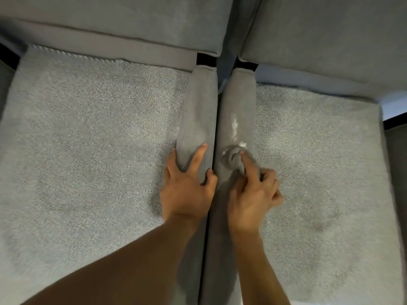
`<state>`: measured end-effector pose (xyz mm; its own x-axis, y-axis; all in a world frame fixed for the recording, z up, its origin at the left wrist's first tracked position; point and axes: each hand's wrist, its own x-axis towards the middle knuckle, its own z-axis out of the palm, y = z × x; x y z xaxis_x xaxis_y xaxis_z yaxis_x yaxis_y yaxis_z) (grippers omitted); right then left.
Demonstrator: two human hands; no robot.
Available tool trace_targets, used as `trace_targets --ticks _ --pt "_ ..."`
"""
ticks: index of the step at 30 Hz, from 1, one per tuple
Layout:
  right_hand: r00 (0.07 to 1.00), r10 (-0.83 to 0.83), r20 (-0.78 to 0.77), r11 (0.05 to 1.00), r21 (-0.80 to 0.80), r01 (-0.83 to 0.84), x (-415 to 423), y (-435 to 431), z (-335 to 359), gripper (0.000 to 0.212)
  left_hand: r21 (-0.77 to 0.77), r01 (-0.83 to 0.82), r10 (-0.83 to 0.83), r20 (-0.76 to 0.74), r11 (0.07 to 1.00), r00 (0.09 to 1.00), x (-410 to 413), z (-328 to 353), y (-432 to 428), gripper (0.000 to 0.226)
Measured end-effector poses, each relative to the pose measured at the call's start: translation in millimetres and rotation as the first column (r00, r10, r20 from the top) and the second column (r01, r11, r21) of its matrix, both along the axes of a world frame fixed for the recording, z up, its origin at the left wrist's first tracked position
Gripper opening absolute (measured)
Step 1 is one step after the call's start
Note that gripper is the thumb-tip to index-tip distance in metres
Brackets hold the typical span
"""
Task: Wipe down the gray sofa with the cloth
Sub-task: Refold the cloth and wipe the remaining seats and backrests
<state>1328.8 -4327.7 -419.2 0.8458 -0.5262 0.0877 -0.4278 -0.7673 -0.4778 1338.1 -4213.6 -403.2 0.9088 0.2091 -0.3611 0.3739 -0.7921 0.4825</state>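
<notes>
While the gray sofa (88,150) fills the whole view, its two wide seats lie either side of a pair of padded ridges that run from the back cushions (132,23) toward the front edge, touching along a narrow seam. On the right seat, toward its front edge, a darker patch (317,225) shows, perhaps damp. About halfway along the left ridge (198,111) the left hand (187,190) has its fingers curled round the padding, thumb on the seam side and forefinger laid along the top. That grip looks meant to brace the person and keep the padding from shifting under the rubbing next door. On the right ridge (240,95) the right hand (251,199) clutches the cloth (233,159), a gray wad bunched small, with the forefinger stretched out to press its tip down and the other fingers curled round the loose remainder. Bunching it this way likely puts the pressure on one spot: the wad sits at the near end of a white smear (235,126) that runs up the ridge toward the back, most of it not yet wiped
</notes>
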Motion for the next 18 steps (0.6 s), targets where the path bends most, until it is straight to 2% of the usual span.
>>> trace_targets --ticks 6,9,11,13,15,18 --pt "0.994 -0.061 -0.089 0.991 0.113 0.071 -91 -1 15 0.048 0.020 -0.014 0.015 -0.011 1.000 1.000 1 2 -3 0.064" --pt "0.988 -0.081 -0.131 0.989 0.113 0.096 -48 -17 10 0.033 0.017 -0.028 0.028 -0.017 0.999 0.999 1 0 -4 0.063" --pt "0.990 -0.094 -0.100 0.981 0.161 0.109 2 -24 6 0.024 0.022 -0.035 0.035 0.000 0.999 0.999 0 -2 -4 0.063" --pt "0.999 -0.027 -0.032 0.983 0.181 0.033 44 -22 5 0.032 0.019 -0.038 0.038 0.012 0.999 0.999 0 -2 -4 0.063" --pt "0.996 0.093 0.000 0.990 0.102 -0.092 56 -15 7 0.042 0.015 -0.039 0.039 0.018 0.999 0.999 1 -2 -4 0.063" --pt "0.966 0.256 -0.044 0.967 0.015 -0.255 10 -13 17 0.049 0.013 -0.042 0.042 0.019 0.999 0.999 1 -1 -4 0.063"
